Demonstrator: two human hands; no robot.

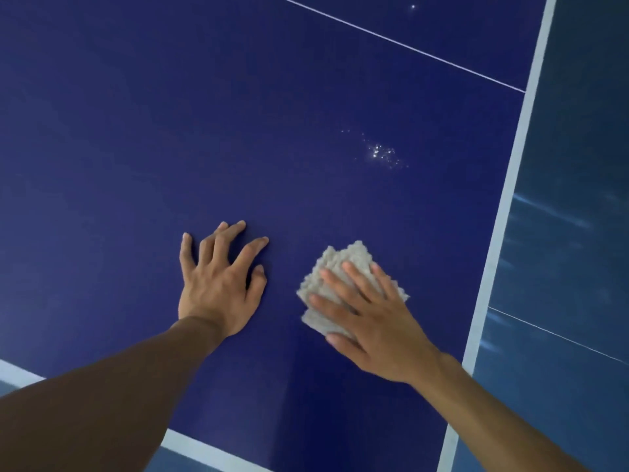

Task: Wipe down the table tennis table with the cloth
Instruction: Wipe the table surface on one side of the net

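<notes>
The dark blue table tennis table (238, 131) fills most of the view. A folded, fluffy grey-white cloth (343, 264) lies on it near the right side. My right hand (371, 315) presses flat on the cloth with straight, spread fingers, covering its near part. My left hand (218, 284) rests on the bare table surface to the left of the cloth, fingers spread and straight, holding nothing. A patch of small white specks (379, 153) sits on the table beyond the cloth.
A white border line (507, 199) marks the table's right edge, and another white border (204, 449) runs along the near edge. A thin white centre line (401, 46) crosses the far part. The bluish floor (571, 233) lies to the right.
</notes>
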